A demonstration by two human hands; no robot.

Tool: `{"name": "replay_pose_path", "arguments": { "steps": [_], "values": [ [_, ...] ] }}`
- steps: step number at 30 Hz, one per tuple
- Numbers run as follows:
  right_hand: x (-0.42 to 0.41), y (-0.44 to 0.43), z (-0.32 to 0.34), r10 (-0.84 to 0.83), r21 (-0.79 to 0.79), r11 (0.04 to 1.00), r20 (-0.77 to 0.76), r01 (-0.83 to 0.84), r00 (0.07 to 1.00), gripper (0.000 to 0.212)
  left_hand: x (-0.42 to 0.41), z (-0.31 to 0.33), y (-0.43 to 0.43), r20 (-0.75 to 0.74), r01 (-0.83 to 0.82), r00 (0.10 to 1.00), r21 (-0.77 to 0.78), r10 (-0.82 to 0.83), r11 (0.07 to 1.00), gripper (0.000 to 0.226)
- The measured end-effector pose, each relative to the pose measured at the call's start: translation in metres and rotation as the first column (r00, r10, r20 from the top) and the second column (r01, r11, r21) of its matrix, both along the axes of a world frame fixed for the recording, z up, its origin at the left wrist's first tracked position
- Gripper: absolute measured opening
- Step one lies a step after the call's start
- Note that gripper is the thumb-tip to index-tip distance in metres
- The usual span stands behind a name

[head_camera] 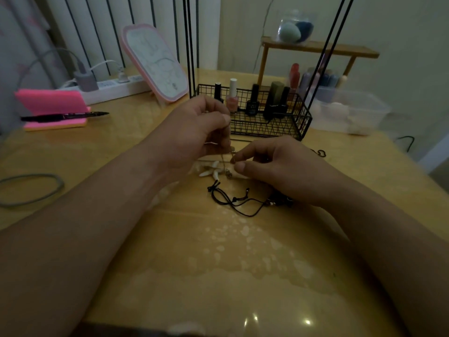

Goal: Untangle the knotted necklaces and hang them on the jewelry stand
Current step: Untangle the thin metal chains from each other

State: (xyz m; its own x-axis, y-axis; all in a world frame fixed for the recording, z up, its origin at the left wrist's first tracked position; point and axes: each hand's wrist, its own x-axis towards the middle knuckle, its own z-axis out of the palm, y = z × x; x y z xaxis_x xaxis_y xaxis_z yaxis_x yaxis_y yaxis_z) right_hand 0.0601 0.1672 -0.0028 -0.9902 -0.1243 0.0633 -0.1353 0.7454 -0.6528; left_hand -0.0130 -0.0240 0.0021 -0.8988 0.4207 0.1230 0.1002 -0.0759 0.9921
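A white starfish pendant (211, 169) on a thin chain lies on the wooden table between my hands. My left hand (194, 128) is raised above it and pinches the thin chain between thumb and fingers. Just to the right, my right hand (274, 166) pinches the same chain lower down, near the table. A black cord necklace (233, 201) with small beads lies tangled in front of my right hand, partly hidden under it. The jewelry stand's black wire basket base (272, 125) sits just behind my hands, and its thin black uprights (190, 45) rise out of view.
Nail polish bottles (252, 98) stand in the basket. A pink-framed mirror (155, 62) leans at the back left, beside a power strip (114, 86) and a pink notepad with a pen (56, 113). A grey hair band (31, 189) lies far left. A clear plastic box (349, 110) sits right.
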Motion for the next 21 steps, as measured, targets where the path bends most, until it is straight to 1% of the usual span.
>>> {"name": "replay_pose_path", "arguments": {
  "steps": [2, 6, 7, 9, 11, 13, 15, 16, 18, 19, 21],
  "values": [
    [0.001, -0.001, 0.001, 0.004, 0.033, 0.999, 0.015, -0.004, 1.0, 0.016, 0.0, 0.001, 0.0, -0.001, 0.015, 1.0, 0.0, -0.015, 1.0, 0.011],
    [0.001, 0.0, 0.003, -0.024, 0.107, 0.994, 0.058, 0.018, 0.998, 0.019, -0.002, 0.005, -0.004, 0.047, 0.049, 0.998, 0.048, -0.051, 0.998, 0.015],
    [0.0, 0.0, 0.003, -0.03, 0.131, 0.991, 0.056, 0.022, 0.998, 0.017, -0.002, 0.005, -0.005, 0.038, 0.061, 0.997, 0.03, -0.062, 0.998, 0.015],
    [0.0, 0.001, 0.004, -0.038, 0.154, 0.988, 0.035, 0.032, 0.999, 0.012, -0.003, 0.005, -0.007, -0.007, 0.081, 0.997, -0.062, -0.082, 0.995, 0.016],
    [0.0, 0.003, 0.004, -0.057, 0.085, 0.995, 0.024, 0.054, 0.998, 0.015, -0.002, 0.004, -0.009, -0.066, 0.071, 0.994, -0.195, -0.086, 0.978, 0.02],
    [0.001, 0.005, 0.006, -0.077, -0.015, 0.997, 0.013, 0.078, 0.997, 0.022, -0.002, 0.003, -0.01, -0.178, 0.021, 0.98, -0.348, -0.088, 0.937, 0.026],
    [0.002, 0.007, 0.006, -0.099, -0.049, 0.994, -0.033, 0.098, 0.995, 0.025, -0.001, 0.0, -0.01, -0.288, -0.049, 0.953, -0.467, -0.099, 0.883, 0.026],
    [0.002, 0.008, 0.006, -0.112, -0.066, 0.992, -0.057, 0.108, 0.992, 0.025, -0.001, -0.001, -0.009, -0.331, -0.094, 0.939, -0.503, -0.091, 0.859, 0.023],
    [0.001, 0.009, 0.007, -0.137, -0.139, 0.983, -0.095, 0.123, 0.986, 0.024, -0.002, -0.003, -0.006, -0.379, -0.162, 0.924, -0.513, -0.053, 0.843, 0.009],
    [0.001, 0.009, 0.007, -0.144, -0.207, 0.971, -0.1, 0.122, 0.984, 0.024, -0.001, -0.003, -0.004, -0.376, -0.175, 0.926, -0.494, -0.027, 0.852, 0.002],
    [0.002, 0.009, 0.01, -0.132, -0.379, 0.92, -0.068, 0.097, 0.989, 0.028, 0.001, -0.003, -0.002, -0.335, -0.177, 0.942, -0.439, 0.022, 0.881, 0.016]
  ]
}}
